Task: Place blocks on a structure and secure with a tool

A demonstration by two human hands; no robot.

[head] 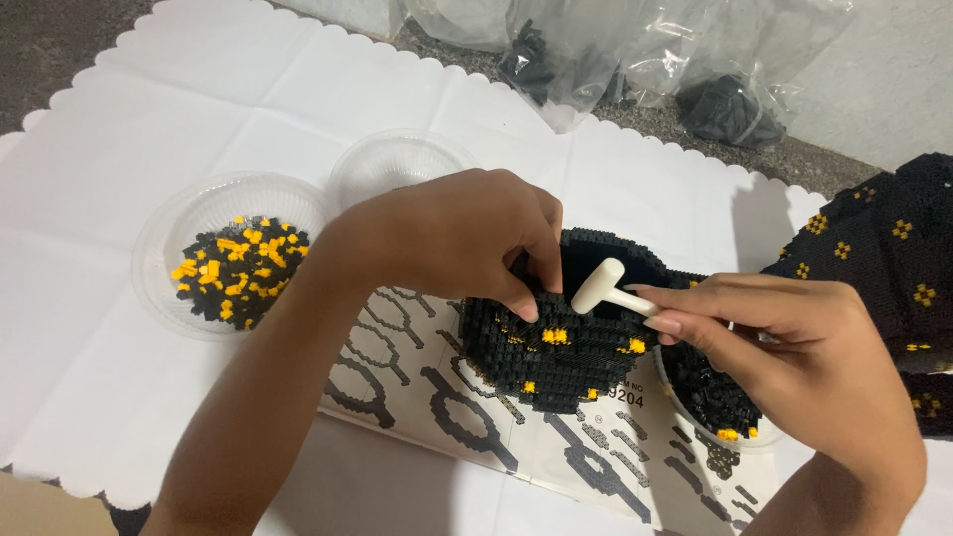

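A black model built of tiny bricks with yellow spots [566,347] stands on a printed instruction sheet [476,417]. My left hand [457,233] pinches the model's upper edge between thumb and fingers. My right hand [794,357] holds a small white plastic hammer [606,290], its head just above the model's top, close to my left fingertips.
A clear bowl [233,253] of black and yellow bricks sits at the left, with an empty clear bowl [397,164] behind it. Another bowl of bricks [715,402] lies under my right hand. A large black-and-yellow built piece [884,268] is at the right. Plastic bags [635,60] lie at the back.
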